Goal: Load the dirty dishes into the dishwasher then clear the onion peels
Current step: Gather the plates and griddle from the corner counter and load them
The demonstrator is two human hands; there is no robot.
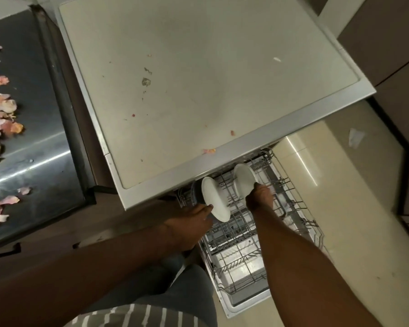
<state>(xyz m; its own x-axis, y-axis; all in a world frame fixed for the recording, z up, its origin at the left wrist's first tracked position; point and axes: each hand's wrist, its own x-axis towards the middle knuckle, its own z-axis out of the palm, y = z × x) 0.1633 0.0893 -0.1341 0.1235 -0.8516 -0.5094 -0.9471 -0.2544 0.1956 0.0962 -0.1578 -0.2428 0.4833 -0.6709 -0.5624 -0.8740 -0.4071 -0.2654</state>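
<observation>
Nearest the camera: a striped garment (128, 315) at the bottom edge and two bare forearms reaching down and forward over the pulled-out dishwasher rack (243, 251). The near half of the wire rack holds nothing visible, so there is plenty of room for more dishes.

The left hand (194, 223) grips the lower rim of a white plate (214, 199), thumb on its face, keeping it on edge and tilted, probably so it can drop between the tines. Something dark sits just behind that plate; what it is cannot be told.

The right hand (260, 197) has its fingers curled round the lower edge of a second white plate (244, 180), also on edge, at the rack's far part near the counter lip. Whether either plate is seated in its slot or held just above cannot be told.

Both plates face the same way, likely to stack in parallel rows.

Beyond, the pale countertop (198, 79) over the dishwasher carries a few stains and small scraps. Far left, onion peels (0, 114) lie scattered on a steel surface (38, 114), untouched, so clearing is not yet begun. Loading looks to be in hand, peels after.
</observation>
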